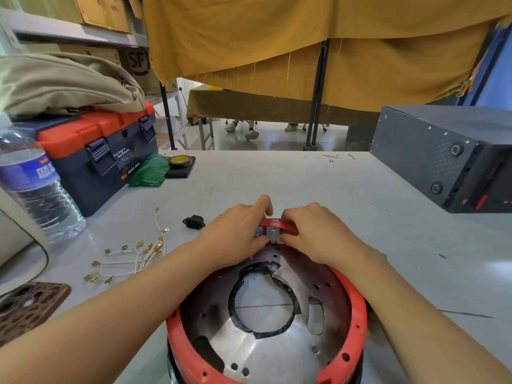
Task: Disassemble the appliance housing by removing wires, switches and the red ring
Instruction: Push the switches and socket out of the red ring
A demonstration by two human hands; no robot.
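The round appliance housing (266, 342) lies open toward me at the table's near edge, a shiny metal bowl with a red ring (357, 306) around its rim. At its far side both hands meet on the rim. My left hand (238, 231) and my right hand (313, 231) each grip the red ring there, thumbs pressing on two grey switches (270, 234) set just inside it. A bundle of white wires (133, 259) with brass terminals lies loose on the table to the left. A black power socket (194, 222) lies beside them.
A red-and-blue toolbox (105, 151) under a beige cloth stands at the back left, with a water bottle (36, 189) in front. A tape roll (181, 162) and green bag lie behind. A dark metal case (443, 153) stands at the right. A brown perforated plate (30, 306) lies near left.
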